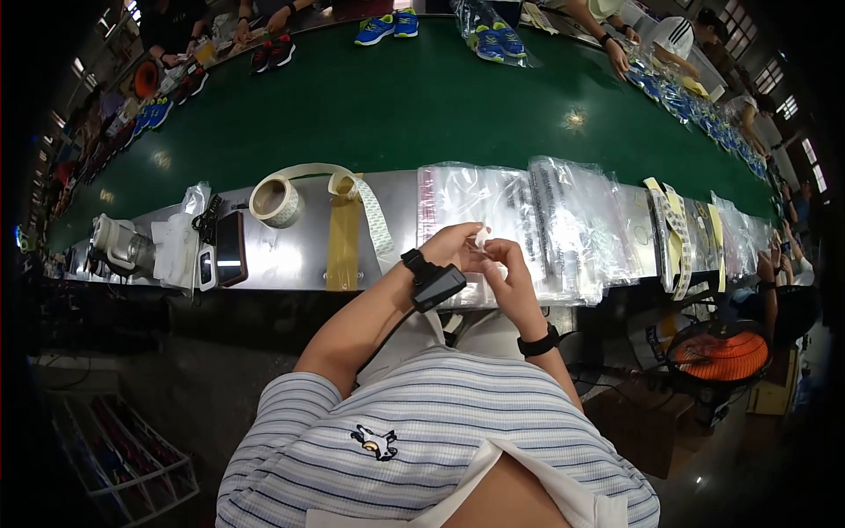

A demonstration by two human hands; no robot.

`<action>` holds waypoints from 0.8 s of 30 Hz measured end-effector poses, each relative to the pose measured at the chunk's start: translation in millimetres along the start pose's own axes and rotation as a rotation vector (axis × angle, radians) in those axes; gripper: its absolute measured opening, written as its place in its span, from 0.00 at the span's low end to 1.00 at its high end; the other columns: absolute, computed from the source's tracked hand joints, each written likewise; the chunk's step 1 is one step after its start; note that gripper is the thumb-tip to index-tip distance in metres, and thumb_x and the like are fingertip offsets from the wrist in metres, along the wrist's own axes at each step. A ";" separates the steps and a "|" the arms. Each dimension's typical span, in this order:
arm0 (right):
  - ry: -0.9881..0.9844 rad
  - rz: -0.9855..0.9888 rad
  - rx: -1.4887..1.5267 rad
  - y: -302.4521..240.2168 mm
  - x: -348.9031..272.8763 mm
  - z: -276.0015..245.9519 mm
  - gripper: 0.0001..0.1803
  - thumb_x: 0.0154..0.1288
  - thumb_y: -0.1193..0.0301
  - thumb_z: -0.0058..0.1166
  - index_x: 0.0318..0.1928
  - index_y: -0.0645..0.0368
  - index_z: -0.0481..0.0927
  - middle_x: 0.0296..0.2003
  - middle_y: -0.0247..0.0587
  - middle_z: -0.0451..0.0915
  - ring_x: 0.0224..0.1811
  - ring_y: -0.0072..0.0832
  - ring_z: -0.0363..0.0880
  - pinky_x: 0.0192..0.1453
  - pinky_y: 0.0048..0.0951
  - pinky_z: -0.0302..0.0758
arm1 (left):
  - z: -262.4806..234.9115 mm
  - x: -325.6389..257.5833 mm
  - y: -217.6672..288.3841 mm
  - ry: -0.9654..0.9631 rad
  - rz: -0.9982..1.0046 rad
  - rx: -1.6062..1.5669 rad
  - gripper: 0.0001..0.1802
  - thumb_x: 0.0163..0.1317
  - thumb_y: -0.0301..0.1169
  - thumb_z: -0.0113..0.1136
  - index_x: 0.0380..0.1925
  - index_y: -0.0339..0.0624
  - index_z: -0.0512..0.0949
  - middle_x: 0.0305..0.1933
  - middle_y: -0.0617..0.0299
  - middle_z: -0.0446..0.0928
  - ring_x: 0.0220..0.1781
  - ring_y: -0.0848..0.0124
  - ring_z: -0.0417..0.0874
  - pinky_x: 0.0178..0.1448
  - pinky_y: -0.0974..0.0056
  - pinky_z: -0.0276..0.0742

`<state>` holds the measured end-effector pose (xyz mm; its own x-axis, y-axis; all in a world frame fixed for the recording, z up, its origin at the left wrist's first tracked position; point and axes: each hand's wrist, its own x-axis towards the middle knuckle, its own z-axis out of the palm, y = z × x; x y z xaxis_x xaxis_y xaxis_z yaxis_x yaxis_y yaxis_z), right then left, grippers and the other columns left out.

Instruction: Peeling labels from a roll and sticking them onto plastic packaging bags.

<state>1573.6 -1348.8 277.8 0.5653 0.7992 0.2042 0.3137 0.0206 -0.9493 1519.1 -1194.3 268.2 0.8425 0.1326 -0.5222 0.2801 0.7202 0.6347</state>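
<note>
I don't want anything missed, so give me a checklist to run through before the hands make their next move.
1. Left hand and right hand together above the bags: ok.
2. Small white piece at the fingertips, firmly gripped: cannot tell; fingers partly hide it.
3. Clear plastic bags within easy reach, lying by the hands: ok.
4. Sticker roll fully wound: not ok; a loose strip trails off to its right.
5. Dark phone-like device away from the hands: ok, it lies well to their left.
6. Blue shoes close to the hands: not ok; they stand across the green surface.
</note>
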 end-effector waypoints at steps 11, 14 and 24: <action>0.693 0.149 0.133 18.3 11.9 -71.7 0.08 0.67 0.71 0.48 0.37 0.61 0.78 0.29 0.30 0.77 0.27 0.16 0.70 0.32 0.19 0.68 | -22.9 -130.3 16.0 0.196 0.491 0.200 0.27 0.69 0.43 0.41 0.61 0.36 0.60 0.60 0.48 0.67 0.53 0.60 0.77 0.49 0.61 0.76; 0.992 0.296 0.000 52.3 -8.9 -140.1 0.09 0.65 0.69 0.50 0.35 0.63 0.77 0.27 0.30 0.76 0.26 0.15 0.68 0.31 0.21 0.67 | -69.3 -128.9 -16.3 0.750 0.630 0.400 0.27 0.65 0.36 0.52 0.59 0.35 0.60 0.57 0.55 0.68 0.50 0.72 0.72 0.48 0.70 0.69; 0.707 -0.033 -0.576 8.2 -25.6 -67.5 0.13 0.61 0.77 0.49 0.47 0.66 0.70 0.50 0.48 0.68 0.55 0.40 0.65 0.60 0.36 0.62 | -95.4 -82.3 -38.9 0.504 0.561 0.425 0.11 0.61 0.28 0.55 0.41 0.32 0.74 0.33 0.66 0.77 0.32 0.79 0.75 0.36 0.72 0.71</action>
<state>1613.2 -1409.7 281.0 0.8257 0.2448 0.5082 0.5628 -0.4185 -0.7129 1395.0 -1168.3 232.2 0.6314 0.7507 -0.1946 0.1173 0.1556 0.9808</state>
